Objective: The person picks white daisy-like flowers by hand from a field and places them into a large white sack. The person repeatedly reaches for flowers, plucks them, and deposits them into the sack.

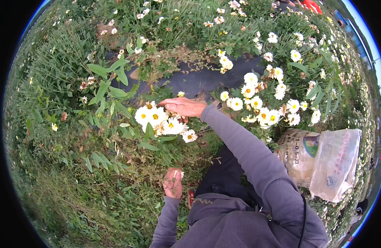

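Observation:
My right hand (186,107) reaches across to a clump of white chrysanthemum flowers (155,116) with yellow centres. Its extended fingers rest at the clump's upper edge, and other fingers are partly hidden behind the blooms, so its grip does not show. Some flowers in this clump are browned. Lower down, nearer my body, my left hand (172,183) is curled around a small white flower piece, of which only a bit shows at the fingers. Green stems and dry weeds lie between the two hands.
Black plastic mulch film (206,77) covers soil beyond the clump. More white flowers (256,102) grow to the right. A printed woven sack (297,156) with a pale, folded-over top (336,164) stands at my right. Broad-leaved weeds (108,83) rise at left. Red cloth (311,5) shows far off.

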`<state>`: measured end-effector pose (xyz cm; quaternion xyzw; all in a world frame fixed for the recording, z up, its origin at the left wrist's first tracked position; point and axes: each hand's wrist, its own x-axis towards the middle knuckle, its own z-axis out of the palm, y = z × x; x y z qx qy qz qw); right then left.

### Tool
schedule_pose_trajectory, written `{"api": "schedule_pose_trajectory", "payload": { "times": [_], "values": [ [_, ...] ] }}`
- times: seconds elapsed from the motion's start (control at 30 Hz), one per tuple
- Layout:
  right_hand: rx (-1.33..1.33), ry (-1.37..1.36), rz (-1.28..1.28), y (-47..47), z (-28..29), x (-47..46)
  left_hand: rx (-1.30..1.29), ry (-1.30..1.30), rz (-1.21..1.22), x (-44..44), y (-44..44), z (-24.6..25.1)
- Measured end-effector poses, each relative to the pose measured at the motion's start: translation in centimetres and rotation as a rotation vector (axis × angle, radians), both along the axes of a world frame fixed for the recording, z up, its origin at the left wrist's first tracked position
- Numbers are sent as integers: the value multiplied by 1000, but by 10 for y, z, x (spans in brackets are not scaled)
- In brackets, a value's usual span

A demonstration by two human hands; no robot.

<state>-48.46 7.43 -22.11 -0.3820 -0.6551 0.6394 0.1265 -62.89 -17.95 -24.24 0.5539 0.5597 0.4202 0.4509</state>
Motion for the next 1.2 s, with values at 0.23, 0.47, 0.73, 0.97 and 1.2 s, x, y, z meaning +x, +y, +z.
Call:
{"api": "schedule_pose_trajectory", "payload": {
  "times": [0.23,0.47,0.73,0.97,1.2],
  "values": [
    [628,105,-9,-12,-28,-23,334,-30,-59,20,53,76],
    [601,-27,-237,-38,-40,-7,433,577,412,-71,230,37],
    [166,95,-497,-61,-42,-12,-272,-697,-251,-71,250,-30],
    [-540,628,-755,-100,-43,1,255,447,-473,-22,189,-23],
    [-572,709,-734,-146,-58,8,-50,-11,68,18,110,-19]
  ]
}}
